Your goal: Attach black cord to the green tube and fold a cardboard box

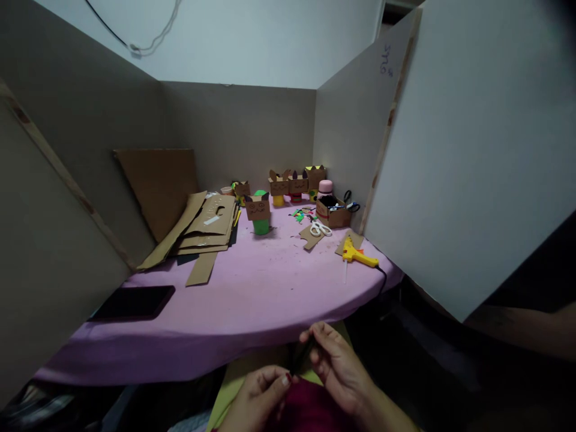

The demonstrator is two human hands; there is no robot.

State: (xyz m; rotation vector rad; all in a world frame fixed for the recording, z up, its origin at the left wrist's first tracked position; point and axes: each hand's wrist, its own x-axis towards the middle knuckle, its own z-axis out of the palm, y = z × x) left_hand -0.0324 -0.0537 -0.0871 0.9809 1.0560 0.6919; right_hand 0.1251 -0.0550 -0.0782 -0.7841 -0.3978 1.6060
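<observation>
Below the table's front edge, over my lap, my left hand [261, 396] pinches the lower end of a thin dark strip [300, 356]. My right hand [337, 366] has its thumb and fingers closed on the strip's upper end. The strip slants between both hands; its material is too dark to make out. On the table ahead stands a green cup with a cardboard cat head [258, 210], which has drawn eyes and dark ears. Neither hand touches the table.
A yellow glue gun [357, 255] lies right on the pink-covered table [261, 306], near white scissors [320, 228] and a cardboard box of tools [332, 215]. Cardboard sheets [209, 219] and a dark tablet [132, 302] lie left. More cardboard-headed figures [297, 185] stand behind.
</observation>
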